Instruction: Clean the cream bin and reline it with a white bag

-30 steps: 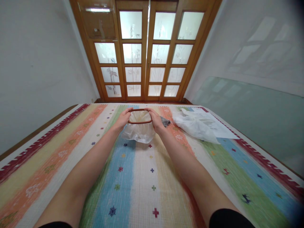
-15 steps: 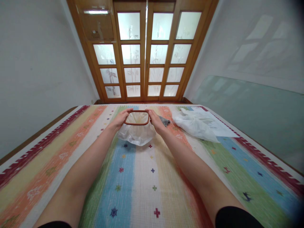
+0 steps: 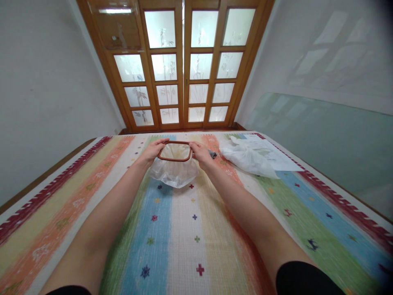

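A brown ring [image 3: 175,160], shaped like a rounded rectangle, forms the top opening of what looks like a small waste bin. A white translucent plastic bag [image 3: 174,174] lines the inside and flares out below the ring, hiding whatever body is underneath. On the ring's left side my left hand [image 3: 152,150] is closed, thumb and fingers around the edge. My right hand [image 3: 200,153] grips the opposite side the same way. Just beyond the right hand, a small grey-black item [image 3: 213,154] is partly covered; its kind is unclear.
A crumpled white plastic bag [image 3: 250,157] lies to the right, partly over white paper sheets [image 3: 282,157]. The striped tablecloth [image 3: 184,237] covers the table. Wooden glazed doors [image 3: 186,90] stand behind, and a pale green panel [image 3: 319,143] is at the right.
The whole view has shifted slightly, so everything sits a little further left and up. Both hands keep their hold on the ring; the grey-black item shows less.
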{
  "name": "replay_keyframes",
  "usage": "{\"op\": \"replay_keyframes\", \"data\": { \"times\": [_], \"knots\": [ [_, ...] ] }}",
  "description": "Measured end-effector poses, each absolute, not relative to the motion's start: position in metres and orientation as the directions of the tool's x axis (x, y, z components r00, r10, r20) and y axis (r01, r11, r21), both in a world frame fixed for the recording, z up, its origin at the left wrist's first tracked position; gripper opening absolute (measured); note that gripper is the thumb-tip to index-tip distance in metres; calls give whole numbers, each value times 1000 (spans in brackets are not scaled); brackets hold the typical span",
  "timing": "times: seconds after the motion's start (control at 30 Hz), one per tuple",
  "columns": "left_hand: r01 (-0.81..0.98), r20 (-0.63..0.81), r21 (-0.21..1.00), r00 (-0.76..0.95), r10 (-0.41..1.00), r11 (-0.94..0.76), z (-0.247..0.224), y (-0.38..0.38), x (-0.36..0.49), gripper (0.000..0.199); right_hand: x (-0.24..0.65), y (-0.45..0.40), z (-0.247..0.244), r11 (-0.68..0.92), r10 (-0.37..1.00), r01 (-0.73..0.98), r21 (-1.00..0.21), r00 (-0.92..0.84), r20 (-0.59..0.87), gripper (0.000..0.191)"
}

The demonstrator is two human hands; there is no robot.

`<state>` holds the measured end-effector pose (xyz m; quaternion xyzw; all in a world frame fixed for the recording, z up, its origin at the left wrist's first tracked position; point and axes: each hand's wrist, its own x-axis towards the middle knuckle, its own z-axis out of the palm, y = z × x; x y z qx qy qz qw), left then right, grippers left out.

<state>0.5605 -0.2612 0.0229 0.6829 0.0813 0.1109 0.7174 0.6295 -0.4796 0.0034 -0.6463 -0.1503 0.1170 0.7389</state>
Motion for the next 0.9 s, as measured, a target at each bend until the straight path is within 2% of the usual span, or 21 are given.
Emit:
{"op": "replay_keyframes", "data": {
  "times": [0.13,0.23,0.4,0.57,0.73,0.9],
  "knots": [
    [-39,38,999,960,277,1,24,-261,559,56,627,-479,8,138,372,8,-990,926,59,30],
    [-42,52,998,960,276,-41,26,-261,555,56,625,-478,9,113,365,59,-992,926,96,29],
    [2,15,999,944,331,-49,28,-262,555,56,632,-474,7,-48,325,298,-953,907,267,31],
    [12,34,994,914,404,-112,27,-266,561,51,645,-473,9,-178,330,352,-919,901,281,25],
    [-33,152,957,902,404,-287,27,-270,563,40,646,-474,11,-75,368,330,-941,886,282,25],
    [-20,193,912,902,387,-409,30,-268,563,38,633,-479,17,62,459,131,-989,876,145,28]
  ]
}}
